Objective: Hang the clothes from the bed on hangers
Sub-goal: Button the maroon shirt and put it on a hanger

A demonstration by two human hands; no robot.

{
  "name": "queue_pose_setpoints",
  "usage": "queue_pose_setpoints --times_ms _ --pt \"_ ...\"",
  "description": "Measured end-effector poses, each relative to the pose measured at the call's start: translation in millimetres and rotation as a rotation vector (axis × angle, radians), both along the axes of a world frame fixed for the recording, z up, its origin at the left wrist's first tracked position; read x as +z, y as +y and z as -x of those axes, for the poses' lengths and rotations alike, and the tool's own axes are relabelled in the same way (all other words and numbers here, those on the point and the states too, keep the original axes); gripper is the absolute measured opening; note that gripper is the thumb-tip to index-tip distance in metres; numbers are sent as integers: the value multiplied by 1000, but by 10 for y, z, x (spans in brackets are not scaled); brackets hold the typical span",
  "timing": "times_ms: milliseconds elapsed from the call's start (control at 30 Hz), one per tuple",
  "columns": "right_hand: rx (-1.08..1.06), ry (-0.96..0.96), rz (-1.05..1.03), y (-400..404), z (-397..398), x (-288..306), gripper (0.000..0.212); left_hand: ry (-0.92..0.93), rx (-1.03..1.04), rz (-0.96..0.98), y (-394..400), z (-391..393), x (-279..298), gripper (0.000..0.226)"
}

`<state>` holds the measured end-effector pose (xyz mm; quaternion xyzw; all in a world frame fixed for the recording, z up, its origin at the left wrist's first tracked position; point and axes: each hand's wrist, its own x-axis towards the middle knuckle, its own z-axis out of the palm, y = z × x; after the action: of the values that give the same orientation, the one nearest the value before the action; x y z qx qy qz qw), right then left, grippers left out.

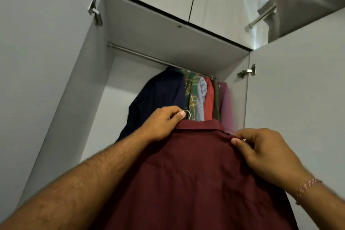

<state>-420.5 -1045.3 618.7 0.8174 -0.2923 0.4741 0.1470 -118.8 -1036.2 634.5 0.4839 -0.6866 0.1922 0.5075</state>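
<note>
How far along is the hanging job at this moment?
Done: several shirts already hang on the rail, bunched at its right end. In hand: a maroon shirt sits on a hanger; the left hand grips the hook, and the right hand pinches the shoulder. Left: hook it onto the rail. The bed is out of view.

The shirt in front was a plain dark maroon. On the silver rail hung a navy garment, a green and yellow plaid shirt, a pale blue checked one, a red one, an olive one and a mauve one. The wardrobe doors were pale grey.
</note>
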Motion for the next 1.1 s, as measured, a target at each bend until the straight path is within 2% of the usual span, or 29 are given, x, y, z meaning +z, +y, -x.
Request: queue_pose_setpoints --times_ms 133,300,500,667,867,967,1100 --pt "-57 -49 83 -303 -571 221 9 -99 197 -1 -296 -525 167 46" --pt "-146 -52 94 -818 -1361 559 13 -271 397 -17 -751 -1142 535 30" --pt "-172 -163 147 -1256 -2135 964 13 -319 576 10 -1231 -1611 953 34" --pt "-158 -170 211 -1535 -2580 1391 19 -164 485 74 -1555 -1937 1248 39" --pt "-144 -217 244 -1828 -2984 1891 17 -195 493 -32 -1783 -2050 1589 72" --pt "-168 -252 263 -1926 -3143 2039 11 -216 490 -65 -1903 -2039 1702 61" --pt "-207 -268 285 -1992 -3331 2140 15 -193 504 -97 -1969 -2033 1881 45"
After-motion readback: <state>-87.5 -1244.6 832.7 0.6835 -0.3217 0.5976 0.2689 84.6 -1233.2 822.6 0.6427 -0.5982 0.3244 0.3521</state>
